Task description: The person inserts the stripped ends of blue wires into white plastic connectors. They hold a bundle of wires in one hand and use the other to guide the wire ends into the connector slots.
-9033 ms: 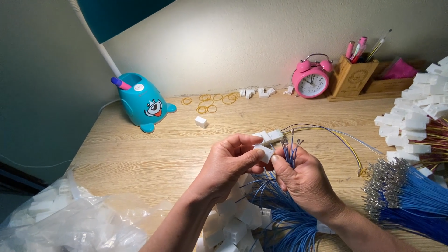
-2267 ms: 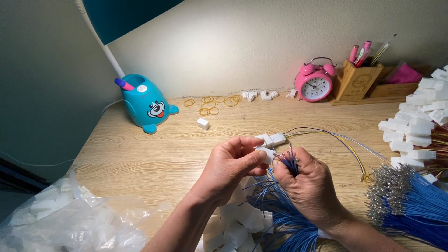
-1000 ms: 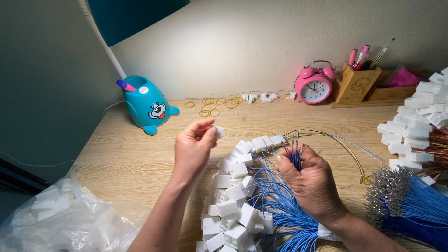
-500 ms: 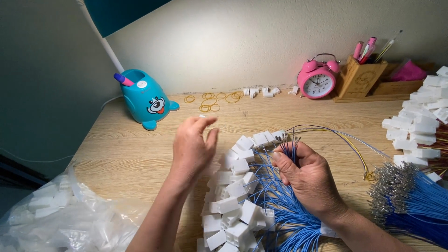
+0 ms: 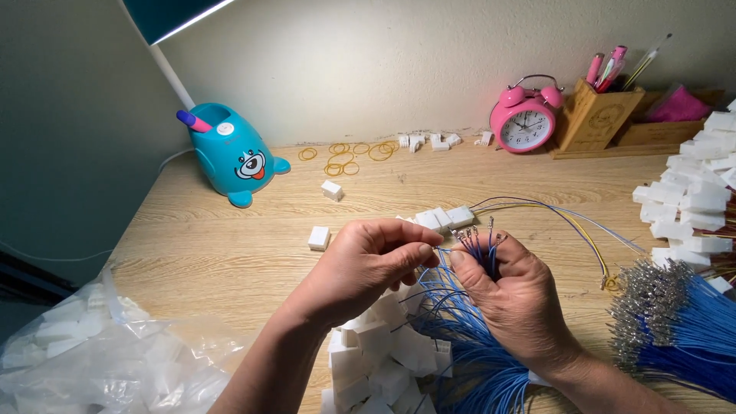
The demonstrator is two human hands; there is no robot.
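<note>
My right hand (image 5: 515,300) is closed around a bunch of thin blue wires (image 5: 469,369), whose metal tips (image 5: 477,236) stick up above the fingers. My left hand (image 5: 360,264) reaches in from the left, thumb and forefinger pinched on one wire tip beside the right thumb. A short row of white plastic connectors (image 5: 446,218) lies just beyond both hands, with blue and yellow wires (image 5: 571,222) curving off to the right. More white connectors (image 5: 376,366) are heaped under my wrists. One loose white connector (image 5: 318,238) lies on the wooden desk to the left of my left hand.
A blue animal-shaped pen pot (image 5: 234,157), yellow rubber bands (image 5: 345,157), a pink alarm clock (image 5: 525,123) and a wooden pen holder (image 5: 602,115) line the back. Stacked white connectors (image 5: 694,207) and a blue wire bundle (image 5: 675,326) fill the right. A plastic bag of connectors (image 5: 100,364) sits front left.
My left hand carried a white connector out to the left, let it go on the desk and has come back to the wire tips. My right hand kept its hold on the bunch.
</note>
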